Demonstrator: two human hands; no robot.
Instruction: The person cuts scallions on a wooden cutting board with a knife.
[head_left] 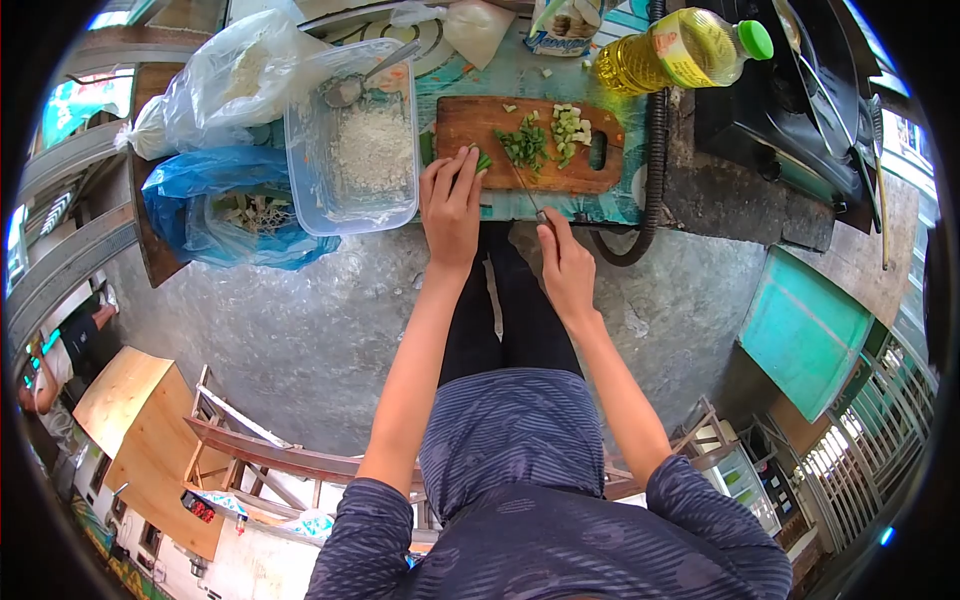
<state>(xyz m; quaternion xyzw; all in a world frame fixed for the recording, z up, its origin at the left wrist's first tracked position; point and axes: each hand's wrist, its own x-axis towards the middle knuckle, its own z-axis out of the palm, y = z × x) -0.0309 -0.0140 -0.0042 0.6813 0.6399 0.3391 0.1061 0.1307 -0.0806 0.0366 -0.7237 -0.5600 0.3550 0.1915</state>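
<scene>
On the wooden cutting board point(465, 118), my left hand point(452, 205) presses green onion point(483, 161) near the board's left end, its fingers bent together over the stalks. My right hand point(566, 262) is wrapped round the handle of a knife point(526, 190), whose thin blade points up and left over the board. Right of the blade lie chopped green onion leaves point(524, 146) and a pile of pale green-white chopped pieces point(569, 136). Left of my left hand stands a clear plastic tub point(302, 190) with white flour point(372, 150) and a spoon point(345, 92) in it.
A bottle of yellow oil point(680, 50) with a green cap lies at the back right, near a black stove point(770, 130). A blue plastic bag point(190, 205) and a clear bag point(230, 80) sit at the left. A dark hose point(655, 150) runs past the board. Another person point(75, 350) is far left.
</scene>
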